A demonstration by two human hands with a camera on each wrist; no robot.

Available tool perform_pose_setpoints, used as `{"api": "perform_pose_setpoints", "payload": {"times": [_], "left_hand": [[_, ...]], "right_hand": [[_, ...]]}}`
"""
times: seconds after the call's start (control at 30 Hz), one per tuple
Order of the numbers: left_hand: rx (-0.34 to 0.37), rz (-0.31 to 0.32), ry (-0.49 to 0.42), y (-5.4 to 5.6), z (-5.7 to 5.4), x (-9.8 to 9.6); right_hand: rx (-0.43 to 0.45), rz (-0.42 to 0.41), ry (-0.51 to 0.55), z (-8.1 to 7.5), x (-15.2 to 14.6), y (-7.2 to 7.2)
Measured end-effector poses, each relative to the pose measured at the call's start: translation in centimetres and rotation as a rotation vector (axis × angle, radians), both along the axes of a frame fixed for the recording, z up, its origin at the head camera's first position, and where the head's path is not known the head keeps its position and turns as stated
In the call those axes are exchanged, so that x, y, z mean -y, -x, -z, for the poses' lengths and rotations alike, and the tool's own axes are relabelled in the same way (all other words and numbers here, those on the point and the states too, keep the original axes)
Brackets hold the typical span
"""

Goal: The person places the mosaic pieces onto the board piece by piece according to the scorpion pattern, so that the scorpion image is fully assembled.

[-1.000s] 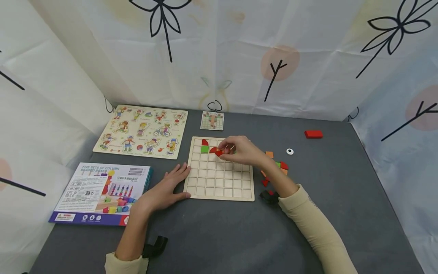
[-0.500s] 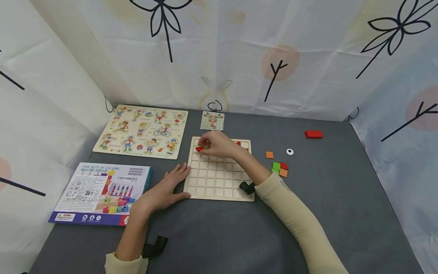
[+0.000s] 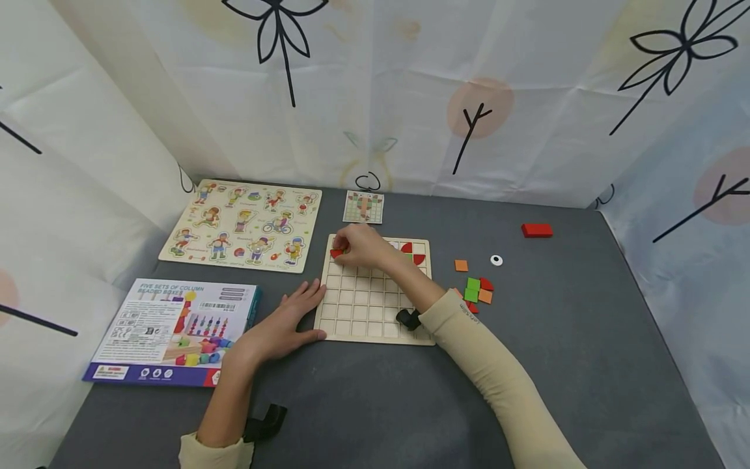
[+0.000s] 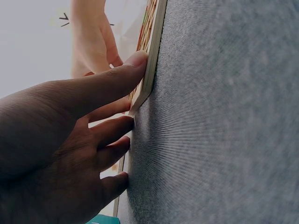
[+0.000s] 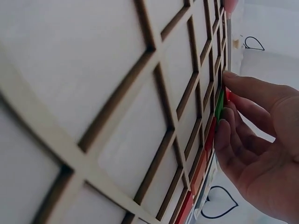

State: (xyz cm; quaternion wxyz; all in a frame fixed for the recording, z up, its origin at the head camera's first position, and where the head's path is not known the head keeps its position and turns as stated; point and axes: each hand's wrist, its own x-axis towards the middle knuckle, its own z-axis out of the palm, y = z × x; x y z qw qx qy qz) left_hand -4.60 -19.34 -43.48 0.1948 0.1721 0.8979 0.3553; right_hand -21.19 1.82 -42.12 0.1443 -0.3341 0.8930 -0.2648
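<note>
A wooden grid board [image 3: 375,312] lies mid-table. My left hand [image 3: 287,322] rests flat at its left side, fingers spread; in the left wrist view the thumb [image 4: 136,59] touches the board's edge. Over the board's top left corner, my right hand [image 3: 366,246] pinches a red quarter-circle piece [image 3: 336,253] at a cell of the left column. The right wrist view has its fingertips beside a green square [image 5: 219,105] set in the grid. More red quarter-circles [image 3: 418,259] sit at the board's upper right. The right hand hides most of the upper rows.
Loose green squares [image 3: 471,288], orange squares [image 3: 461,265] and red pieces [image 3: 486,284] lie right of the board. Farther off are a white ring [image 3: 496,260] and a red block [image 3: 536,230]. A pattern card [image 3: 363,206], a picture puzzle board [image 3: 240,228] and a printed box [image 3: 170,332] lie around it.
My right hand has moved left across the board, from the upper middle cells to the top left corner, carrying a red quarter-circle piece. The left hand has stayed still.
</note>
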Motion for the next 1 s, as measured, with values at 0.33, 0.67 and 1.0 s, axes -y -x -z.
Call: {"api": "perform_pose_setpoints", "payload": {"times": [0.33,0.67,1.0], "left_hand": [[-0.037,0.014,-0.086,0.1,1.8,0.7],[-0.007,0.007,-0.034,0.0,0.6,0.2],[0.011,0.0,0.024,0.0,-0.4,-0.3]], "right_hand": [[0.002,0.013,-0.018,0.0,-0.1,-0.2],[-0.013,-0.015,-0.01,0.3,0.4,0.0],[-0.02,-0.007,0.017,-0.3,-0.5,-0.3]]}}
